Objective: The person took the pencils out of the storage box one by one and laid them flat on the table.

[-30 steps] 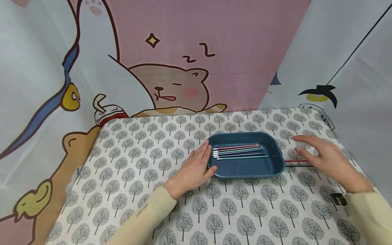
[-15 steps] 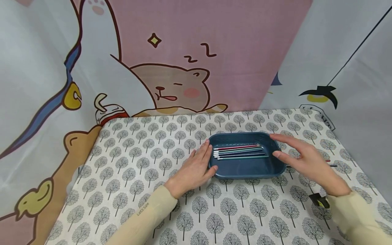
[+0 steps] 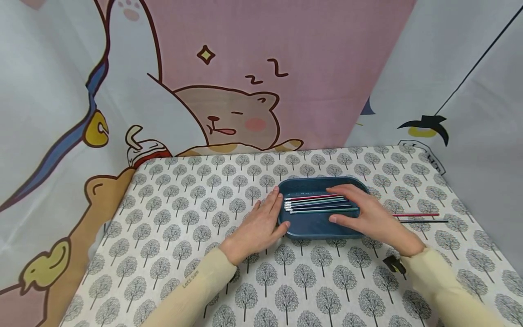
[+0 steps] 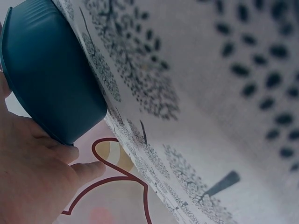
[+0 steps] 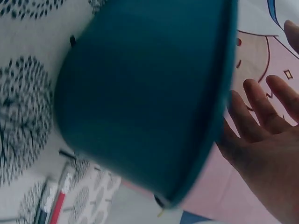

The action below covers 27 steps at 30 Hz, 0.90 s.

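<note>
A dark blue plastic tray point(image 3: 308, 230) with rounded corners holds several pencils point(image 3: 318, 204), lying side by side with white eraser ends to the left. My left hand point(image 3: 256, 227) rests against the tray's left end, its fingers straight along the rim; the left wrist view shows this hand point(image 4: 37, 163) beside the tray's outer wall point(image 4: 56, 70). Above the tray's right end my right hand point(image 3: 372, 218) hovers, fingers and thumb spread apart, nothing between them. In the right wrist view its fingers point(image 5: 275, 116) stand beyond the tray's rim.
Outside the tray on the right, a red pencil point(image 3: 421, 215) and a dark pencil point(image 3: 426, 221) lie on the tree-patterned cloth point(image 3: 196, 268). A cartoon-printed curtain point(image 3: 318, 91) rises behind the table and along its sides.
My right hand has moved left, from beside the tray to above its right end, uncovering the two pencils outside. The left hand and the tray have stayed in place.
</note>
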### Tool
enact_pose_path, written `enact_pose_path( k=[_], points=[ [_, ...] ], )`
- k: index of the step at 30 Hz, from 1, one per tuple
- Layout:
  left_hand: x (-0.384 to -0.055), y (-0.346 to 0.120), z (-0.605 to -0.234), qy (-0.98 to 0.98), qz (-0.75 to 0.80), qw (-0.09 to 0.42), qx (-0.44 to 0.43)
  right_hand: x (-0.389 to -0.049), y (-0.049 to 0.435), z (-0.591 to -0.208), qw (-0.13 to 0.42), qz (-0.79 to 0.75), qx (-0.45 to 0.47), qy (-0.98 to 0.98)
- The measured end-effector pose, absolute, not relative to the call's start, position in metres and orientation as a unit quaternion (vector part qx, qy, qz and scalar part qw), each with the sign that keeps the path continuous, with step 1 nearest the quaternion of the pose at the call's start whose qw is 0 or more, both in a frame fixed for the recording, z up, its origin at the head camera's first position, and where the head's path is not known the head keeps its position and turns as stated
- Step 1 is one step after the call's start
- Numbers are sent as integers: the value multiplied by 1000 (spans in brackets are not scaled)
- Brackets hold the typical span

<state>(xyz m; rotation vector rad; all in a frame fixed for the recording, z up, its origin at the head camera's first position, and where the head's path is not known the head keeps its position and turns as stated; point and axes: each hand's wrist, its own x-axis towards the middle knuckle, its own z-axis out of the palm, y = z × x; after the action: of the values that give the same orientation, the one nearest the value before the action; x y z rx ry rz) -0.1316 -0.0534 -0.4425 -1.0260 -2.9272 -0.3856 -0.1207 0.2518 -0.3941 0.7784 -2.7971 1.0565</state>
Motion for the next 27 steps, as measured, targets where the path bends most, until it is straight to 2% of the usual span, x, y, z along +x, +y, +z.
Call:
enact_pose_path(
  k=[7, 27],
  points=[
    [-131, -53, -441, -936, -128, 6, -328, -132, 240, -407, 15, 345, 262, -901],
    [-132, -53, -442, -937, -129, 2, -323, -152, 221, -426, -71, 316, 278, -904]
  ],
)
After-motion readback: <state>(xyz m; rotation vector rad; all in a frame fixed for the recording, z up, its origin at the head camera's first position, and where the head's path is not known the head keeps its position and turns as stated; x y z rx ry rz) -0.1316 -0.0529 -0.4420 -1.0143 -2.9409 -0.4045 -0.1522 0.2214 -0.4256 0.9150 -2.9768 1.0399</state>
